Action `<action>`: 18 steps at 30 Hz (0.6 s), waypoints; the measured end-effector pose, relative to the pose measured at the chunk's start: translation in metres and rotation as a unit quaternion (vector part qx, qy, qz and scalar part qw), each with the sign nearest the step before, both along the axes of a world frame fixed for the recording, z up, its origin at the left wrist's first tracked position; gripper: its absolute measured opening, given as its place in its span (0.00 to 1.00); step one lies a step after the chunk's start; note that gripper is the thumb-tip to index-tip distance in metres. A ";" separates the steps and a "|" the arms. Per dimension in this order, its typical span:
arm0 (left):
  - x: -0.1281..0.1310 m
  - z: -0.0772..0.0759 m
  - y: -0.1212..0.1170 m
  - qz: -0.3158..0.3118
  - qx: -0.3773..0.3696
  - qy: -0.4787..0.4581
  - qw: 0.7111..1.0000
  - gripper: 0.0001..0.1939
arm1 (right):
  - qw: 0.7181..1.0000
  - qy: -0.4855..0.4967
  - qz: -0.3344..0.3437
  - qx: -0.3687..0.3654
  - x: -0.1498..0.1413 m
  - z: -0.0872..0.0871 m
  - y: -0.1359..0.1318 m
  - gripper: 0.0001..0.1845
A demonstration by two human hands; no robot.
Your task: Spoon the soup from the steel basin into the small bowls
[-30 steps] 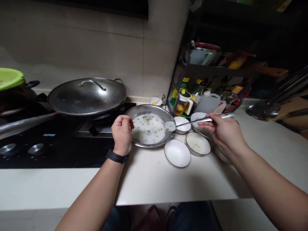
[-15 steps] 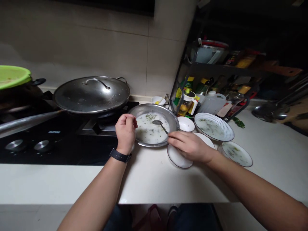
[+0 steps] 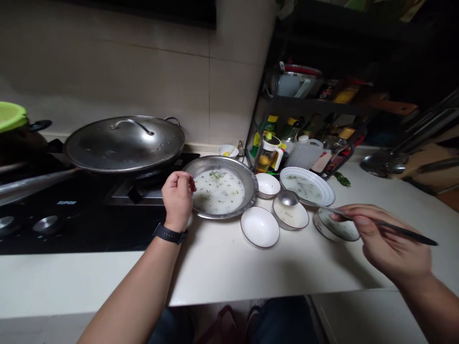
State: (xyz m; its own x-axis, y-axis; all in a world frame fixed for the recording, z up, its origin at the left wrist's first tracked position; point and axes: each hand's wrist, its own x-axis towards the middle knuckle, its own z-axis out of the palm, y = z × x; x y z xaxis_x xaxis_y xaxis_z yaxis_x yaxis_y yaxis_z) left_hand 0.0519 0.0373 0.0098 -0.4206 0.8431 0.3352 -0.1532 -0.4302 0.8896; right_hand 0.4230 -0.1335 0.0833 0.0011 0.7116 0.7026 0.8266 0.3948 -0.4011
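Note:
My right hand [image 3: 394, 243] is closed round the handle of a long metal ladle [image 3: 322, 206]. The ladle's head hangs over a small bowl [image 3: 301, 223] with a little white soup in it. Under the handle, nearer my fingers, stands another bowl [image 3: 349, 231] of soup with green bits. At the left rim of a wide metal basin [image 3: 249, 193], my left hand [image 3: 177, 196] is curled shut, apparently gripping that rim; the grip itself is partly hidden. White soup with chopped greens fills the basin's bottom. A white bowl [image 3: 260, 227] without soup stands to its front right.
A lidded wok [image 3: 125, 145] sits on the black stove [image 3: 89, 220] at left. Behind the bowls are a small white bowl [image 3: 268, 185] and a ribbed plate [image 3: 327, 188] of soup. Bottles and a jug [image 3: 267, 155] crowd the rack [image 3: 322, 102].
My right hand took the ladle from near the basin's right rim into its soup, then swung right, bringing its head over the small bowl. My left hand stays at the basin's left rim.

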 end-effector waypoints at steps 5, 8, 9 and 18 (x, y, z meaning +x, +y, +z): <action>0.000 0.001 0.000 0.005 -0.006 0.001 1.000 0.05 | 0.999 0.018 -0.008 -0.033 0.014 -0.020 -0.005 0.09; 0.000 0.001 -0.001 0.007 -0.005 0.004 1.000 0.05 | 0.987 0.128 -0.064 -0.074 0.016 -0.031 -0.004 0.06; 0.000 0.001 -0.001 0.007 -0.005 0.004 1.000 0.05 | 0.973 0.191 -0.087 -0.094 0.015 -0.034 -0.002 0.07; 0.000 0.001 0.000 0.007 0.000 0.000 1.000 0.05 | 0.807 0.565 -0.136 -0.108 0.018 -0.032 0.019 0.02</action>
